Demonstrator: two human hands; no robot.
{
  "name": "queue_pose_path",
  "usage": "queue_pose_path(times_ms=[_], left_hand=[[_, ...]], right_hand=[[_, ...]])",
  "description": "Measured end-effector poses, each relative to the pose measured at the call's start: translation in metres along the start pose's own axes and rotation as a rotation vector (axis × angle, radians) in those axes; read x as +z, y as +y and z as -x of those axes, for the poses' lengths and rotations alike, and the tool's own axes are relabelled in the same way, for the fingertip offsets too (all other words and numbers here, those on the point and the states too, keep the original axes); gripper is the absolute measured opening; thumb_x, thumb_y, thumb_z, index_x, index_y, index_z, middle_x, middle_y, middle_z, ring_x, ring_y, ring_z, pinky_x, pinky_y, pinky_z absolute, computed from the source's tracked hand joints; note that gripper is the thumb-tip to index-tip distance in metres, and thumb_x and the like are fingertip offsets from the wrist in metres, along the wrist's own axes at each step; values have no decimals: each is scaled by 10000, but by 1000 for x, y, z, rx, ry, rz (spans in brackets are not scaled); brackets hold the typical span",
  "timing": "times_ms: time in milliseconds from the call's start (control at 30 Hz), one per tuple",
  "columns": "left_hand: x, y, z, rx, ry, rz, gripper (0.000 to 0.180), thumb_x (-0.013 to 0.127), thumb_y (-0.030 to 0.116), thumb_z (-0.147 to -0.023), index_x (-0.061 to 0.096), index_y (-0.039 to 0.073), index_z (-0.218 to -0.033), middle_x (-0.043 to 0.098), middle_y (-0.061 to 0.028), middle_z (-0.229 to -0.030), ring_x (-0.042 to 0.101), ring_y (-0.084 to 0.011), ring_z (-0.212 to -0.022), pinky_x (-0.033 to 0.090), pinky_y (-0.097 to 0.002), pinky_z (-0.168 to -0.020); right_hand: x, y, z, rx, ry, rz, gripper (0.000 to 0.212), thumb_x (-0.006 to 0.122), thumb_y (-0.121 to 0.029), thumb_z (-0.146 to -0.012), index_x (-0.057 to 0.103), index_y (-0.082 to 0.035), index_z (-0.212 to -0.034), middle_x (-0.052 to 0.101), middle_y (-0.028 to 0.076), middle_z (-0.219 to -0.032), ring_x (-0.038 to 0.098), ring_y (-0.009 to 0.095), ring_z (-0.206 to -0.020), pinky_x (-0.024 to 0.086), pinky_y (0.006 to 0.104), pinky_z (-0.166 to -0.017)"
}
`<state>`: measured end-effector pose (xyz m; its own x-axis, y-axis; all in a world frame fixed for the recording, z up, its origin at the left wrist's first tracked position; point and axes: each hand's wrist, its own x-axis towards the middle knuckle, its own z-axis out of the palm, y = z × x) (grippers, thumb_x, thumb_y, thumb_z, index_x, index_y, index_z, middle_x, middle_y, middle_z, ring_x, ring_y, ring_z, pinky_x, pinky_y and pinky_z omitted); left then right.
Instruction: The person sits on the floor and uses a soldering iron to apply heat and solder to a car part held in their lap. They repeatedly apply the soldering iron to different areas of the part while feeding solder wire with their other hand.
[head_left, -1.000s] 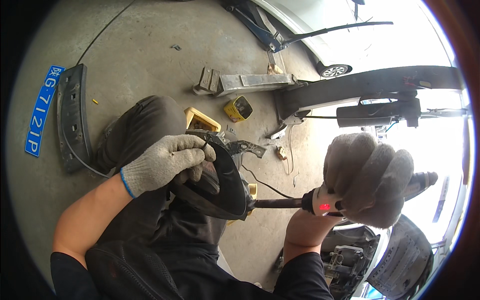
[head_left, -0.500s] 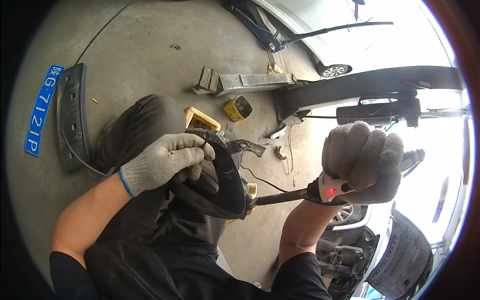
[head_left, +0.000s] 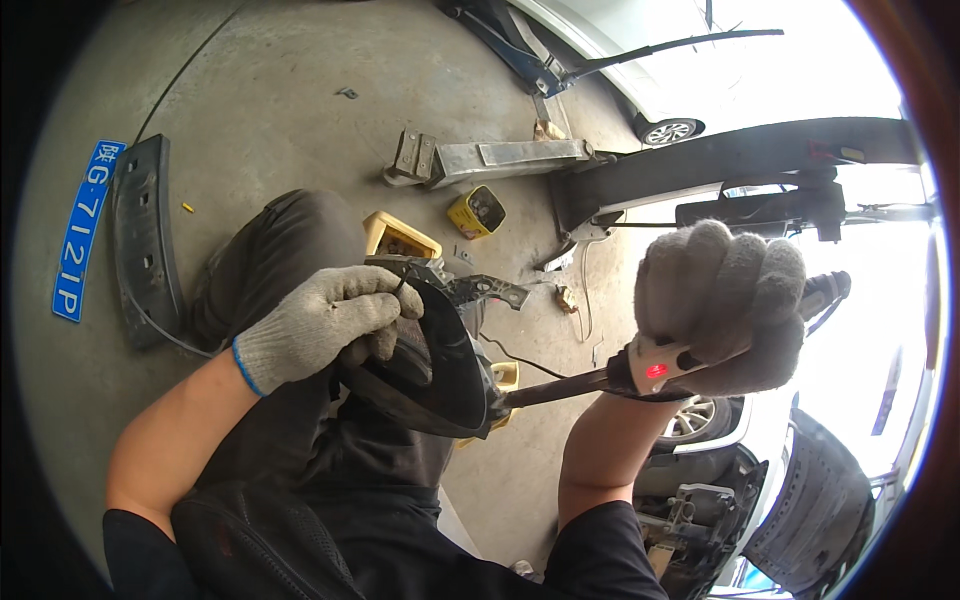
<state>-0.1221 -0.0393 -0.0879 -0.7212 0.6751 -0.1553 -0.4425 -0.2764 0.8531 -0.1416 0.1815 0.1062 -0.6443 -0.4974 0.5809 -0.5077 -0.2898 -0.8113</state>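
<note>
My right hand (head_left: 718, 305), in a grey knitted glove, is wrapped round the handle of a hot-air gun (head_left: 648, 370). A red light glows on its body, and its long metal nozzle tube (head_left: 555, 390) points left, its tip at the lower right edge of a curved black plastic car part (head_left: 455, 365). This part rests over my lap and looks like a headlight unit with a bracket at its far side. My left hand (head_left: 335, 320), also gloved, pinches a thin black rod (head_left: 403, 280) at the part's upper left edge. Its lower fingers curl behind the part's rim.
Yellow containers (head_left: 474, 212) stand on the floor beyond my knee. A metal lift arm (head_left: 500, 160) runs toward a dark beam on the right. To the left lie a black trim panel (head_left: 148, 240) and a blue number plate (head_left: 88, 230). Cars stand at the right.
My right hand and the hot-air gun have shifted slightly up and left. My left hand keeps its pinch on the thin black rod, and the view has moved a little.
</note>
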Motion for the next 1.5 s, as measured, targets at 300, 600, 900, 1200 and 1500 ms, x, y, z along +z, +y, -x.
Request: queue_pose_path(times_ms=[300, 600, 900, 1200, 1500], left_hand=[[3, -1, -2, -2, 16, 1, 231, 487, 175, -962, 654, 29, -1029, 618, -13, -719, 577, -69, -643, 441, -212, -553], [3, 3, 0, -8, 22, 7, 223, 499, 186, -965, 654, 35, -1017, 617, -7, -728, 580, -64, -651, 440, -205, -561], [3, -1, -2, 9, 16, 2, 226, 505, 197, -966, 654, 35, -1018, 622, -4, -739, 588, -66, -645, 438, -199, -546], [4, -2, -3, 0, 29, -6, 226, 505, 185, -956, 652, 27, -1025, 623, -7, -738, 594, -71, -656, 451, -204, -576], [4, 0, -2, -32, 44, 15, 222, 510, 185, -959, 652, 28, -1025, 625, -7, -731, 594, -63, -646, 449, -194, -569]], right_hand=[[-3, 8, 10, -35, 100, 20, 217, 386, -121, -930, 595, -67, -914, 513, 16, -535, 433, 147, -496, 351, 270, -438], [-12, 5, 15, -25, 101, -3, 187, 517, -193, -897, 616, -45, -954, 549, 48, -598, 488, 152, -474, 387, 267, -388], [-16, -2, 27, -27, 331, -56, 203, 494, -162, -938, 578, -92, -767, 449, -14, -513, 400, 130, -494, 338, 264, -405], [-26, 14, 34, -66, 188, -90, 304, 444, -211, -965, 626, -12, -1104, 526, 23, -602, 464, 141, -580, 413, 270, -433], [-28, 12, 36, -91, 134, -141, 309, 410, -200, -967, 627, -15, -1087, 552, 57, -616, 480, 147, -561, 380, 266, -414]])
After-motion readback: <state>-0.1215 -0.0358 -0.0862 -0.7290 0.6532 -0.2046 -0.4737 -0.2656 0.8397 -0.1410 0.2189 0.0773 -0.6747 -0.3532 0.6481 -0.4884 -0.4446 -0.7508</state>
